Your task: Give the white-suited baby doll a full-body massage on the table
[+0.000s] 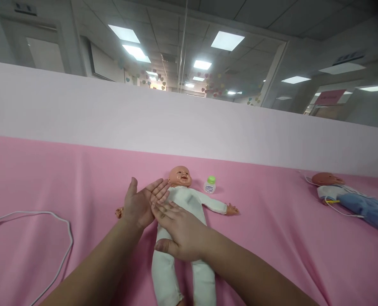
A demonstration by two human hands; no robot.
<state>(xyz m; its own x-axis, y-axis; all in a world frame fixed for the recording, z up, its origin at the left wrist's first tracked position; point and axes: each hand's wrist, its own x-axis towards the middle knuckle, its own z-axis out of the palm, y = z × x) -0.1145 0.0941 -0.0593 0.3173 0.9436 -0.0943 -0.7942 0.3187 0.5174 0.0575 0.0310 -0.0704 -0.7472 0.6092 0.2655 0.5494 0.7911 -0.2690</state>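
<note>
Pointing headfirst away, white-clad doll (191,199).

perhaps a training room, glass partition, ceiling panels (227,41), pink-covered table (259,255), dolls (189,204)

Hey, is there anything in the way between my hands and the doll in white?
Nothing visible. Your left hand and right hand overlap the doll in view; the bottle stands off to the side, by its head.
</note>
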